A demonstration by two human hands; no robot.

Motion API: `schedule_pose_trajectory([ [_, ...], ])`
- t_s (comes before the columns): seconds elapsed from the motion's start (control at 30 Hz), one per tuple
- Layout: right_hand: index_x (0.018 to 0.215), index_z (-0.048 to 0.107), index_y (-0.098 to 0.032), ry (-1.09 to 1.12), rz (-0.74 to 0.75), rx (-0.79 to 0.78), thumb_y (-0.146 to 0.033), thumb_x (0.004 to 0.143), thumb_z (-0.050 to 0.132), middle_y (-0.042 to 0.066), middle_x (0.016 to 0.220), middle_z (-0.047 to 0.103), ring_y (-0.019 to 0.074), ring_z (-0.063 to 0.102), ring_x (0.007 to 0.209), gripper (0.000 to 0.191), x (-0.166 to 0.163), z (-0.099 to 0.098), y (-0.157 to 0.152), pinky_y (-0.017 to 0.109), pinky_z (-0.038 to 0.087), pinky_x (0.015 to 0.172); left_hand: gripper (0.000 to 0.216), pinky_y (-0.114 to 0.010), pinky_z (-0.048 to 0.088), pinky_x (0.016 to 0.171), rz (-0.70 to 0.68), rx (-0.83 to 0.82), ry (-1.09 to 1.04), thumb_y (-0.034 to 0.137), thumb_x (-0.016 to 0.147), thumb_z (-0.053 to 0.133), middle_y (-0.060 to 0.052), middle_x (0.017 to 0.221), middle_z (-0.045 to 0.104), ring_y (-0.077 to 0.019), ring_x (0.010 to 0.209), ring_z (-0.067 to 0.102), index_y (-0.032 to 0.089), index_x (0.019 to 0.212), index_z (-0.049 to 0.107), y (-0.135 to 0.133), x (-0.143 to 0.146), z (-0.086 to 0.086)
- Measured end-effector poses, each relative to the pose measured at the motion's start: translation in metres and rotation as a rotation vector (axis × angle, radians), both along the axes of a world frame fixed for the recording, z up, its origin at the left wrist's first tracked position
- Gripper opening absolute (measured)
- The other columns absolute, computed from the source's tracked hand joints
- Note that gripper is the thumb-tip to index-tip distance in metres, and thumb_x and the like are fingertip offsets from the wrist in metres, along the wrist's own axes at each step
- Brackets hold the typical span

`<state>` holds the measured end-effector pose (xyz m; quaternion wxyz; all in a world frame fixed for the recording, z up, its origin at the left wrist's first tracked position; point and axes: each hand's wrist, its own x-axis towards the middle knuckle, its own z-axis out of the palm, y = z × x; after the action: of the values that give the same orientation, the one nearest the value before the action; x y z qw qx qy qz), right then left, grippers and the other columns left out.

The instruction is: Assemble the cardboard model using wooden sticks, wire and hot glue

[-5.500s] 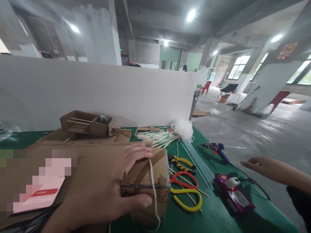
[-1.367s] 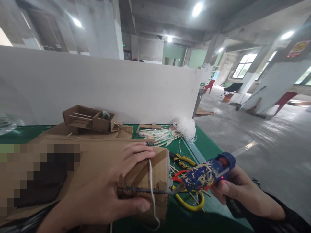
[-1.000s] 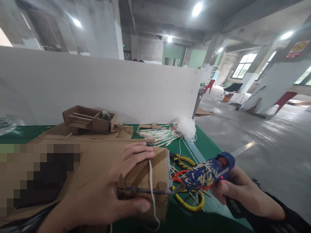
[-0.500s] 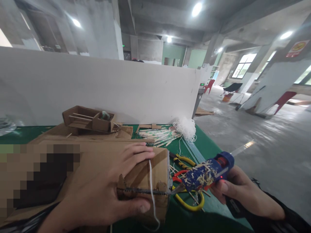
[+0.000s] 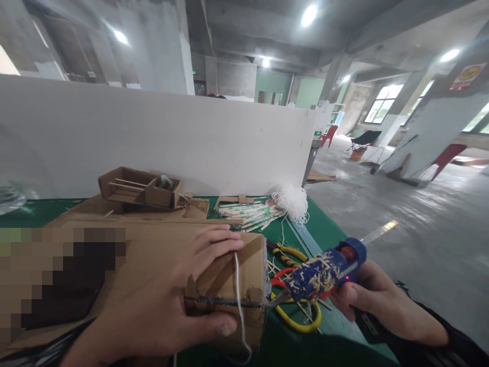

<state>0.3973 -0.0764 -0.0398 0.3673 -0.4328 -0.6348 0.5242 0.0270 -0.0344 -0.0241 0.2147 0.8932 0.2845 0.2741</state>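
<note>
At the left, the left hand [image 5: 160, 300] lies over a cardboard box [image 5: 233, 285] on the green table [image 5: 328, 224], its fingers [image 5: 217, 244] spread across the top and the thumb pressed on the near edge, clamping the box. A white string [image 5: 239, 290] runs down the box's front. Just right, yellow-handled scissors [image 5: 298, 311] and pliers [image 5: 286, 252] lie on the table. The right hand [image 5: 376, 300] has its fingers closed round a blue hot glue gun [image 5: 324, 272], whose nozzle touches the box's right corner.
</note>
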Motion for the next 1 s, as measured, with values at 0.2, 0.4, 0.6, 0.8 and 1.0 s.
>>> schedule_pose_trajectory([
  [0.2, 0.066, 0.061, -0.018, 0.032, 0.006, 0.006, -0.066, 0.089, 0.074, -0.001, 0.059, 0.055, 0.0113, 0.046, 0.055, 0.055, 0.001, -0.003, 0.0, 0.024, 0.046, 0.054, 0.084, -0.061, 0.03, 0.131, -0.002, 0.008, -0.005, 0.045, 0.091, 0.081, -0.005, 0.169, 0.038, -0.0384, 0.16, 0.028, 0.042, 0.16, 0.035, 0.002, 0.001, -0.001],
  [0.4, 0.076, 0.063, -0.019, 0.067, -0.045, -0.023, -0.065, 0.086, 0.077, -0.002, 0.06, 0.056, 0.0112, 0.046, 0.053, 0.049, 0.011, -0.004, -0.003, 0.025, 0.043, 0.053, 0.083, -0.059, 0.029, 0.131, 0.006, 0.029, -0.009, 0.047, 0.091, 0.08, -0.004, 0.167, 0.041, -0.0373, 0.16, 0.03, 0.043, 0.16, 0.035, 0.003, 0.0, -0.002],
  [0.6, 0.072, 0.062, -0.018, 0.071, -0.071, -0.023, -0.066, 0.085, 0.079, -0.002, 0.057, 0.055, 0.0099, 0.045, 0.052, 0.052, 0.008, 0.0, -0.004, 0.023, 0.04, 0.052, 0.08, -0.06, 0.028, 0.131, 0.007, 0.024, -0.009, 0.048, 0.093, 0.079, -0.006, 0.167, 0.041, -0.0381, 0.159, 0.03, 0.042, 0.16, 0.036, 0.003, 0.0, 0.001],
  [0.8, 0.072, 0.061, -0.018, 0.079, 0.074, -0.046, -0.064, 0.089, 0.076, -0.004, 0.055, 0.053, 0.0085, 0.043, 0.049, 0.052, 0.0, 0.004, 0.007, 0.022, 0.035, 0.048, 0.084, -0.059, 0.033, 0.129, -0.093, 0.016, -0.026, 0.045, 0.087, 0.084, -0.005, 0.162, 0.049, -0.0387, 0.157, 0.037, 0.042, 0.158, 0.04, 0.01, -0.004, 0.007],
  [1.0, 0.072, 0.061, -0.017, 0.101, 0.234, -0.079, -0.063, 0.091, 0.074, -0.003, 0.055, 0.055, 0.0069, 0.044, 0.045, 0.051, -0.013, 0.016, 0.02, 0.02, 0.033, 0.046, 0.081, -0.062, 0.035, 0.127, -0.101, -0.049, -0.066, 0.045, 0.084, 0.087, -0.003, 0.165, 0.047, -0.0416, 0.158, 0.034, 0.048, 0.155, 0.046, 0.017, -0.007, 0.006],
])
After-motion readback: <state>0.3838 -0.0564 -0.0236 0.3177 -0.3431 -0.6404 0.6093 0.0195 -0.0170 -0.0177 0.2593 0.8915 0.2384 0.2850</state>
